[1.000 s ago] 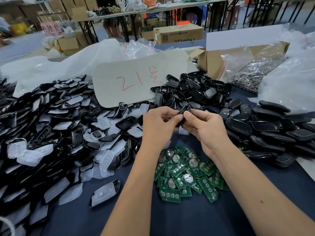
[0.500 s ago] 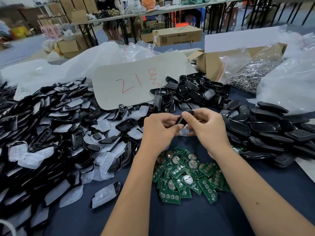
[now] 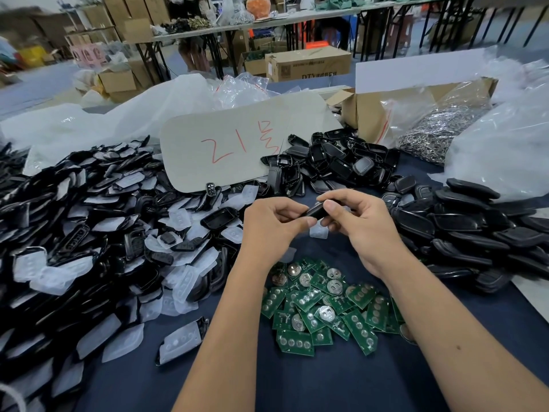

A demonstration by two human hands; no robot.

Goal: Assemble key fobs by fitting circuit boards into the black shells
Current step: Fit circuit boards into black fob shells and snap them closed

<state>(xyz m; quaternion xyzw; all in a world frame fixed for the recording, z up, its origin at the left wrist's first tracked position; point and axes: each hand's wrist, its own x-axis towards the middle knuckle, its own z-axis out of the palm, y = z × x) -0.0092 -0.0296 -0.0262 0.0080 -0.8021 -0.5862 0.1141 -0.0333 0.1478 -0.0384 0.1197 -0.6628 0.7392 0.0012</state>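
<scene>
Both hands hold one black key fob shell (image 3: 315, 210) above the table's middle. My left hand (image 3: 271, 226) pinches its near end between thumb and fingers. My right hand (image 3: 361, 226) grips its far end, thumb on top. Whether a board sits inside the shell is hidden by my fingers. A heap of green circuit boards (image 3: 323, 307) lies on the dark blue table (image 3: 297, 388) just below my wrists. Open black shells (image 3: 335, 165) are piled behind my hands.
A big heap of black shells with white rubber pads (image 3: 89, 233) fills the left. Closed black fobs (image 3: 475, 227) are stacked at the right. A cardboard sign (image 3: 237, 144), a box with a bag of metal rings (image 3: 436, 129) and plastic bags stand behind.
The shell has turned between my fingers and both hands have shifted slightly. My right thumb now lies over the shell's top end.
</scene>
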